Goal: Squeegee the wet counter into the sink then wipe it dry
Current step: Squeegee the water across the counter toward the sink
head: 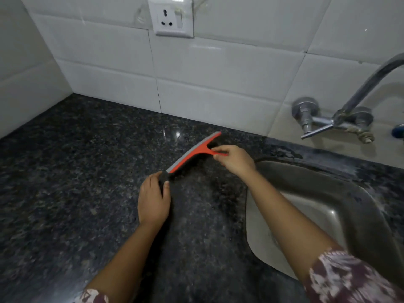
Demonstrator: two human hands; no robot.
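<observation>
A dark speckled stone counter (76, 171) runs into a corner of white tile wall (218, 73), with a white socket plate (171, 17) high on the tiles and a chrome tap (341, 119) fixed to the wall at the right, above a steel sink (328, 204) set into the stone. A red squeegee (196, 153) with a grey blade strip sits over the counter just left of the sink's rim, its head running on a slant from near left to far right, the grey edge turned away from the sink. The right hand (236, 159) reaches in across the sink's corner, and its grip is a narrow pinch of thumb and fingertips on the short red handle, which sticks out from the middle of the head toward the sink. The left hand (153, 197) is at the near, lower end of the head, fingers and thumb curled into a grip around that end (the spot between them is dark and blurred, so how much of the blade it covers is unclear). Whether the blade touches the stone cannot be told. Pale wet streaks show on the counter behind the sink. Both forearms end in patterned maroon sleeves (349, 278).
</observation>
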